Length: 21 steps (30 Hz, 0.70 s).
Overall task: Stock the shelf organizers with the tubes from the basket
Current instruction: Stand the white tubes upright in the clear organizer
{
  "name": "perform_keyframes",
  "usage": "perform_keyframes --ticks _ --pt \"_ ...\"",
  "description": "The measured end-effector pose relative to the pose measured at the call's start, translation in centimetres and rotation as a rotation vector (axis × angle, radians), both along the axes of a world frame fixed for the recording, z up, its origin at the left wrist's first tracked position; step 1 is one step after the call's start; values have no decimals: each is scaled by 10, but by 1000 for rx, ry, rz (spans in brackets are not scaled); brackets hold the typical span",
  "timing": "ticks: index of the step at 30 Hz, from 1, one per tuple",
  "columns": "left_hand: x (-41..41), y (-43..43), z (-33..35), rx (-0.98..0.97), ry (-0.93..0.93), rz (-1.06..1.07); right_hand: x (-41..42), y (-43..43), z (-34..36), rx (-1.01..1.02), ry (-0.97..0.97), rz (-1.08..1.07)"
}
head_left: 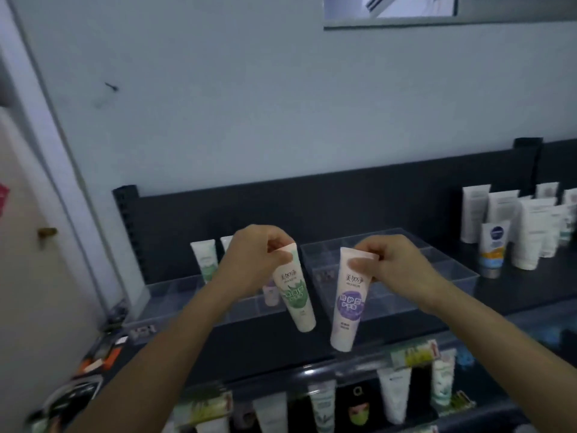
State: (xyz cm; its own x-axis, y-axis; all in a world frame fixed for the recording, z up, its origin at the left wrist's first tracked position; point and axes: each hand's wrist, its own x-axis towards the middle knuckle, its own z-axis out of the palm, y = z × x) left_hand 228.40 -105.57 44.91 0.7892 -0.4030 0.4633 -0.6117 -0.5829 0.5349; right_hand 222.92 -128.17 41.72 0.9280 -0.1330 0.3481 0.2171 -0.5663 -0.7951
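My left hand [254, 256] pinches the crimped top of a white tube with a green label [295, 295], cap hanging down. My right hand [390, 260] pinches the top of a white tube with a purple label [346, 304], also cap down. Both tubes hang in front of two clear shelf organizers, the left organizer [175, 295] and the right organizer [452, 270], on the dark top shelf. A green-label tube [206, 260] stands upright in the left organizer, and a purple-label tube [271, 292] shows behind my left wrist. The basket is not in view.
Several white tubes [527, 226] and a blue-and-orange tube [493, 248] stand on the shelf at the right. A lower shelf [312, 370] holds more tubes [393, 395] behind its rail. A pale door [40, 276] is at the left, with blurred dark items [103, 354] below it.
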Motion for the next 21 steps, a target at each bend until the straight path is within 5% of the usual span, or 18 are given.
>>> perform_keyframes --ticks 11,21 --pt "65 129 24 58 -216 286 75 115 30 -85 -126 59" --pt "144 177 1 102 -172 372 113 151 32 -134 -103 24"
